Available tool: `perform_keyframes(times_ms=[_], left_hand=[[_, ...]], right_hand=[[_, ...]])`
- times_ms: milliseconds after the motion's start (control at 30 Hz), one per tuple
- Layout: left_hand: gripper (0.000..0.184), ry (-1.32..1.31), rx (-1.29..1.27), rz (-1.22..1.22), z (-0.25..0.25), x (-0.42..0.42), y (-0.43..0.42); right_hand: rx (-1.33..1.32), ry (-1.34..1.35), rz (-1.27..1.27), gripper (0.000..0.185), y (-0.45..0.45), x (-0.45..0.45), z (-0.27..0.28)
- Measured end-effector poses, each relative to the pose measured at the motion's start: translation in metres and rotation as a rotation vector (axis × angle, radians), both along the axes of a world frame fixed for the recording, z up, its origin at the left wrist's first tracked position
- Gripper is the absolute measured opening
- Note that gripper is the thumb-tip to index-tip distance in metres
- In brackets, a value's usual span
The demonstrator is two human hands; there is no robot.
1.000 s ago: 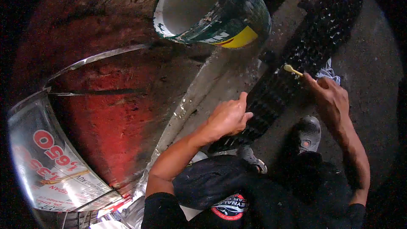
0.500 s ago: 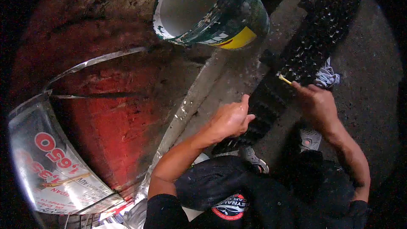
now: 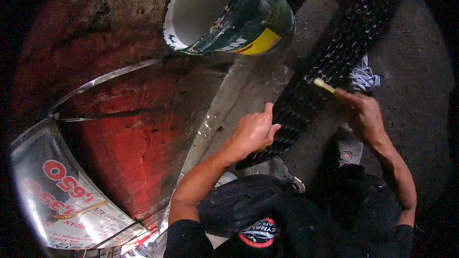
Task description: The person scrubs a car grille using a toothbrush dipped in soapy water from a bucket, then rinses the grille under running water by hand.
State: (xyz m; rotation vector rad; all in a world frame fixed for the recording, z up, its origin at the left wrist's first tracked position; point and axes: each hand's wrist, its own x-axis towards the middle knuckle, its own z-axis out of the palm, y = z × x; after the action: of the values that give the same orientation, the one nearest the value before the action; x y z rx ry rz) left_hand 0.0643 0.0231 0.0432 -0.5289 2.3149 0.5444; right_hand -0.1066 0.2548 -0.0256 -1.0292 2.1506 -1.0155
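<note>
A long black honeycomb-patterned car grille [image 3: 330,59] slants from upper right down toward my knees. My left hand [image 3: 254,134] is closed on its near left edge; some of the fingers are hidden. In my right hand [image 3: 366,114] is a small brush [image 3: 325,84] with a pale head and a yellowish handle. Its tip is at the middle of the grille, over the honeycomb openings. Whether the tip touches the surface I cannot tell.
A green bucket [image 3: 272,14] with a chipped white rim stands beyond the grille. A crumpled light cloth [image 3: 366,77] lies to its right. At the left are a red painted surface [image 3: 131,153] and a clear printed price sign [image 3: 71,196]. My shoes [image 3: 349,148] are on the dark floor.
The grille has tilted, so its honeycomb face shows more. The brush has drawn slightly right with my right hand, and my left hand has shifted a little left.
</note>
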Motion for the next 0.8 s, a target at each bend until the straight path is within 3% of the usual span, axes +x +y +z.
perform_keyframes(times_ms=[33,67,133,200,267,300,333,400,533,600,667,800], left_hand=[[0.052,0.002,0.000,-0.001,0.000,-0.002,-0.001],[0.051,0.010,-0.005,-0.002,0.002,-0.002,0.000],[0.051,0.025,-0.018,-0.007,0.001,-0.001,-0.001],[0.051,0.061,-0.026,-0.024,-0.004,0.005,-0.001],[0.051,0.052,-0.023,-0.015,-0.002,0.003,0.001],[0.051,0.041,-0.019,-0.006,-0.002,0.003,0.002],[0.051,0.039,-0.016,-0.004,-0.002,0.003,0.001],[0.053,0.032,0.021,0.022,-0.001,0.001,-0.004],[0.053,0.026,0.057,0.008,-0.007,0.008,-0.007],[0.054,0.092,0.062,0.019,-0.009,0.011,-0.006],[0.055,0.102,0.054,0.004,-0.011,0.012,-0.005],[0.058,0.069,0.054,0.005,-0.002,0.009,-0.006]], right_hand=[[0.095,0.236,-0.013,0.043,-0.001,-0.005,0.004],[0.098,0.229,-0.009,0.043,0.000,0.000,0.004],[0.103,0.489,0.069,0.045,-0.005,0.013,-0.004],[0.070,0.497,0.115,0.048,-0.001,0.015,-0.017],[0.174,-0.337,0.009,0.055,0.002,-0.010,-0.021],[-0.107,-0.052,-0.067,0.058,0.000,-0.014,-0.025],[-0.105,-0.054,-0.066,0.058,0.000,-0.009,-0.022],[0.019,0.329,0.030,0.058,-0.002,0.010,-0.005],[0.017,0.009,-0.036,0.063,0.013,0.013,-0.016],[0.015,-0.017,-0.018,0.061,0.015,0.010,-0.006],[0.088,0.308,0.046,0.057,0.015,0.005,-0.004],[0.082,0.418,0.063,0.054,0.014,-0.004,-0.009]])
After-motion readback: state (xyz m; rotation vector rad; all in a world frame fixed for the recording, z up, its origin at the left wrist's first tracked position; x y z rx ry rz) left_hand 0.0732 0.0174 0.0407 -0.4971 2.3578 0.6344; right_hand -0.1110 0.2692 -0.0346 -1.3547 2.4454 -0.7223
